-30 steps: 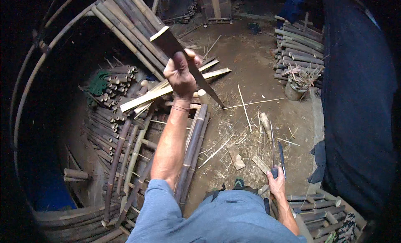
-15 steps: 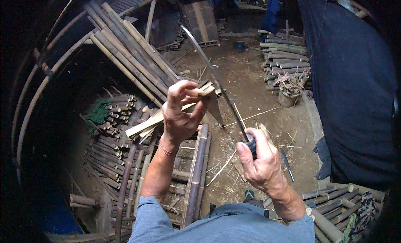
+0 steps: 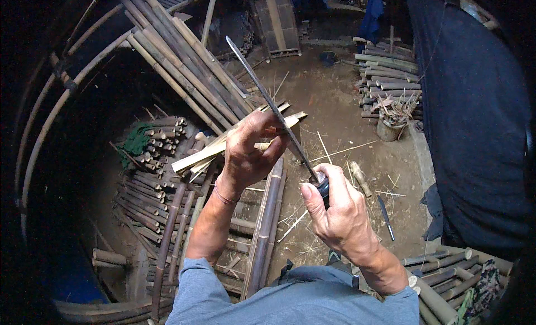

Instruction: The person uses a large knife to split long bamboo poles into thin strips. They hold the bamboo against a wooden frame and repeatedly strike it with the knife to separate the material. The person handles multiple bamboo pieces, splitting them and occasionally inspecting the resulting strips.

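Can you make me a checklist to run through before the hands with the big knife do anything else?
1. Big knife gripped by its handle: ok, in the right hand.
2. Left hand clear of the blade: cannot tell; they overlap in this view.
3. Gloves on: not ok, both hands are bare.
4. Sleeves away from the blade: ok, they are short.
5. Other knife put away: not ok, it lies on the ground.

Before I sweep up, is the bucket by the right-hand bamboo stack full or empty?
It looks full: dry scraps stick up above the rim of the bucket; their depth inside is hidden.
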Demonstrator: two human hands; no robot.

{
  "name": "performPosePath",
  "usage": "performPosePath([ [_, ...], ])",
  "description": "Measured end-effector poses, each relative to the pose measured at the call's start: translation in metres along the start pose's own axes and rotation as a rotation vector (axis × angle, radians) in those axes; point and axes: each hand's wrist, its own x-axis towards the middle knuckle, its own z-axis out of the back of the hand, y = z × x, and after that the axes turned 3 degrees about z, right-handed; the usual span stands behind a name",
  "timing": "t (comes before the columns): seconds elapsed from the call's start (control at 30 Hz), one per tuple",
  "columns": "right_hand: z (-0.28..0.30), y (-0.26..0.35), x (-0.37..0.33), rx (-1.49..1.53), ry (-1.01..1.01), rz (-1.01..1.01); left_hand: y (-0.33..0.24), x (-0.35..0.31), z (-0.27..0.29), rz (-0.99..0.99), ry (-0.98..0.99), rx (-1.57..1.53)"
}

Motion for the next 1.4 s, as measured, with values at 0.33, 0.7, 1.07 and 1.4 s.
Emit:
performPosePath([
  [0.33, 0.015, 0.011, 0.0, 0.053, 0.089, -0.131, -0.001, 0.0, -0.008, -0.012, 0.0, -0.055],
  [0.7, 0.029, 0.001, 0.032, -0.102, 0.041, -0.153, -0.067, 0.076, 0.04, 0.082, -0.083, 0.388],
  [1.07, 0.014, -0.011, 0.036, -0.082, 0.093, -0.301, -0.031, 0.199, 0.006, -0.733, 0.078, 0.416],
  [1.4, -0.02, -0.098, 0.013, -0.078, 0.098, -0.382, 0.069, 0.101, -0.038, 0.218, 0.204, -0.61],
])
